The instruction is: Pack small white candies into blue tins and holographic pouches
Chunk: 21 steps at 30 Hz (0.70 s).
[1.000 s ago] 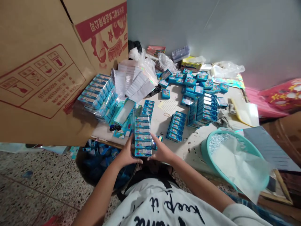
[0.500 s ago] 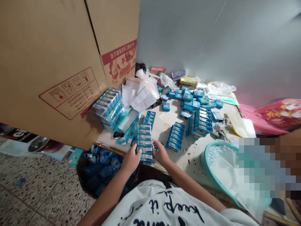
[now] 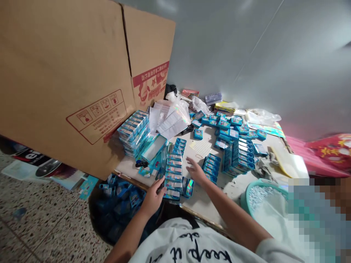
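Note:
My left hand (image 3: 153,199) grips the near left side of a wrapped row of small blue boxes (image 3: 173,171), its thumb and index finger at the edge. The row lies at the table's front edge, with clear film around it. My right hand (image 3: 195,171) is open above the table, to the right of the row, fingers apart and holding nothing. Small blue boxes with a shiny face (image 3: 188,187) sit close against the row's near right side. Beyond the row is a shorter line of blue boxes (image 3: 179,145); another line (image 3: 211,166) stands right of my right hand.
A large cardboard carton (image 3: 90,73) rises at left beside stacked wrapped packs (image 3: 134,128). Loose blue boxes (image 3: 223,124) and a taller block (image 3: 241,157) fill the right. A teal basin (image 3: 248,193) stands near a blurred-out person. A dark bin of blue boxes (image 3: 120,204) is below.
My right hand has let go of the wrapped row and moved away to the right, opening. The boxes beside the row now show. My left hand stays at the row; the whole view has shifted slightly.

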Available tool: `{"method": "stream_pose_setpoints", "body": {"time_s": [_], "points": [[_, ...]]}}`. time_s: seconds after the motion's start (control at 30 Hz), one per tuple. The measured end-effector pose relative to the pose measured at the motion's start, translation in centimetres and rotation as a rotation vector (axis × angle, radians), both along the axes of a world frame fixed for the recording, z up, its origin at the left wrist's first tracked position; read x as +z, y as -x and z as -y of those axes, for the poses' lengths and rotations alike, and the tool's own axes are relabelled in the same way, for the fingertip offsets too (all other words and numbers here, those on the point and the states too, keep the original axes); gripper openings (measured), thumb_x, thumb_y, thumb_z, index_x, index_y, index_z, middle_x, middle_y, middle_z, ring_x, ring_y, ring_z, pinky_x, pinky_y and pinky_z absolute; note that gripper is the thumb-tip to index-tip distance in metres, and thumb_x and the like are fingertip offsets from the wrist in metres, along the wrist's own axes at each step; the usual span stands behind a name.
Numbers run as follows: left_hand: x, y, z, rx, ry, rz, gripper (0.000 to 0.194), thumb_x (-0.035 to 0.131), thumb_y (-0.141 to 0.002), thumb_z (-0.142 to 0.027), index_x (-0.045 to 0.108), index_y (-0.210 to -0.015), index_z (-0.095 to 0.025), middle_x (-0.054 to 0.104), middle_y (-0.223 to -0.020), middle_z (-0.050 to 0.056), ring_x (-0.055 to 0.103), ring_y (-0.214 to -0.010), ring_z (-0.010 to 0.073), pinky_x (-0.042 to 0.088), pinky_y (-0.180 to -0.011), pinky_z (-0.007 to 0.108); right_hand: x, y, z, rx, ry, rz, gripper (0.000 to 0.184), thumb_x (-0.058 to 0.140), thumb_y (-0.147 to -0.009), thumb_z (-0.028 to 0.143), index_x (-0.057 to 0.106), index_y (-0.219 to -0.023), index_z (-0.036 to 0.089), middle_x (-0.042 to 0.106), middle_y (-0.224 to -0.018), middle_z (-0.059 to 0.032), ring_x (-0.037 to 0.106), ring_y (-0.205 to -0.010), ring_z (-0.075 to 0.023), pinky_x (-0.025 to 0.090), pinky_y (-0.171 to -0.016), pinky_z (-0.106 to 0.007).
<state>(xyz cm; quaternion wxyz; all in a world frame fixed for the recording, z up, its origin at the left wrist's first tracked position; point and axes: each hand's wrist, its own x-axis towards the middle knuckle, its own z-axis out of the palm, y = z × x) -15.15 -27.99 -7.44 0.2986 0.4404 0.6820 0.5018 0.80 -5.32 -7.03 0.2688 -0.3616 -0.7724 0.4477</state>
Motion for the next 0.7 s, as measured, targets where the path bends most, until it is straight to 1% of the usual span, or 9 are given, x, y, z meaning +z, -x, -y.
{"method": "stream_pose_setpoints", "body": {"time_s": [0.07, 0.13, 0.23, 0.33, 0.4, 0.47, 0.53, 0.6, 0.7], "points": [[0.7, 0.3, 0.2, -0.045, 0.052, 0.014, 0.048, 0.049, -0.095, -0.042, 0.053, -0.14, -0.024, 0.057, -0.143, 0.007, 0.049, -0.136, 0.0247, 0.037, -0.116, 0.046, 0.5, 1.9, -3.7, 0.048, 0.05, -0.01, 0.06, 0.053, -0.086, 0.058, 0.055, -0.134, 0.021, 0.06, -0.132, -0.0151, 0.06, -0.116, -0.0272, 0.052, -0.088, -0.043], [1.7, 0.1, 0.3, 0.008, 0.05, -0.054, 0.046, 0.049, -0.096, -0.04, 0.055, -0.139, -0.026, 0.058, -0.141, 0.006, 0.05, -0.135, 0.0248, 0.039, -0.116, 0.045, 0.8, 3.8, -6.4, 0.1, 0.101, -0.011, 0.063, 0.046, -0.09, 0.064, 0.056, -0.133, 0.018, 0.063, -0.129, -0.0157, 0.061, -0.115, -0.0254, 0.05, -0.089, -0.042], [3.5, -1.7, 0.5, 0.196, -0.048, -0.303, 0.037, 0.053, -0.094, -0.035, 0.063, -0.129, -0.028, 0.063, -0.131, 0.006, 0.054, -0.128, 0.0249, 0.04, -0.114, 0.044, 0.5, 5.6, -8.4, 0.171, 0.153, -0.004, 0.063, 0.052, -0.085, 0.069, 0.069, -0.11, 0.014, 0.072, -0.103, -0.0125, 0.065, -0.098, -0.0248, 0.05, -0.087, -0.04], [4.6, -4.9, 0.3, 0.18, -0.045, -0.506, 0.035, 0.064, -0.088, -0.041, 0.067, -0.121, -0.031, 0.064, -0.126, 0.006, 0.053, -0.124, 0.028, 0.041, -0.111, 0.047, 0.0, 6.3, -9.1, 0.218, 0.182, -0.02, 0.057, 0.056, -0.08, 0.069, 0.071, -0.093, 0.015, 0.07, -0.083, -0.0059, 0.063, -0.084, -0.0217, 0.05, -0.081, -0.036], [4.4, -7.0, -0.3, 0.157, 0.028, -0.577, 0.044, 0.071, -0.081, -0.046, 0.067, -0.122, -0.032, 0.061, -0.131, 0.006, 0.05, -0.126, 0.0318, 0.041, -0.11, 0.051, -0.2, 6.4, -9.6, 0.258, 0.207, -0.028, 0.052, 0.057, -0.08, 0.067, 0.07, -0.088, 0.017, 0.068, -0.078, -0.0034, 0.061, -0.08, -0.0198, 0.048, -0.078, -0.034], [3.6, -8.3, -0.9, 0.18, 0.087, -0.629, 0.041, 0.07, -0.082, -0.042, 0.068, -0.122, -0.032, 0.061, -0.132, 0.006, 0.049, -0.126, 0.0328, 0.041, -0.109, 0.054, -0.1, 6.4, -10.4, 0.3, 0.232, -0.029, 0.048, 0.061, -0.077, 0.064, 0.069, -0.079, 0.017, 0.066, -0.072, -0.002, 0.058, -0.075, -0.0182, 0.047, -0.075, -0.032], [2.6, -9.0, -1.3, 0.193, 0.096, -0.687, 0.029, 0.063, -0.088, -0.032, 0.07, -0.116, -0.032, 0.067, -0.124, 0.004, 0.052, -0.123, 0.0304, 0.038, -0.111, 0.055, 0.1, 6.4, -11.1, 0.32, 0.248, -0.045, 0.047, 0.063, -0.075, 0.064, 0.065, -0.072, 0.017, 0.063, -0.068, -0.0012, 0.055, -0.07, -0.0166, 0.045, -0.072, -0.031], [1.9, -9.5, -1.4, 0.187, 0.072, -0.742, 0.025, 0.058, -0.091, -0.025, 0.072, -0.111, -0.032, 0.072, -0.111, 0.002, 0.057, -0.116, 0.0272, 0.031, -0.116, 0.057, 0.5, 6.6, -11.8, 0.315, 0.256, -0.075, 0.048, 0.059, -0.076, 0.065, 0.062, -0.072, 0.018, 0.061, -0.069, -0.0009, 0.053, -0.069, -0.0155, 0.043, -0.071, -0.029], [2.1, -10.2, -1.6, 0.219, 0.042, -0.78, 0.022, 0.057, -0.091, -0.02, 0.073, -0.103, -0.031, 0.074, -0.097, 0.001, 0.062, -0.105, 0.0236, 0.022, -0.119, 0.061, 1.0, 7.4, -12.3, 0.299, 0.259, -0.096, 0.047, 0.056, -0.077, 0.065, 0.062, -0.075, 0.018, 0.061, -0.071, -0.001, 0.052, -0.069, -0.0151, 0.042, -0.069, -0.028]]}}
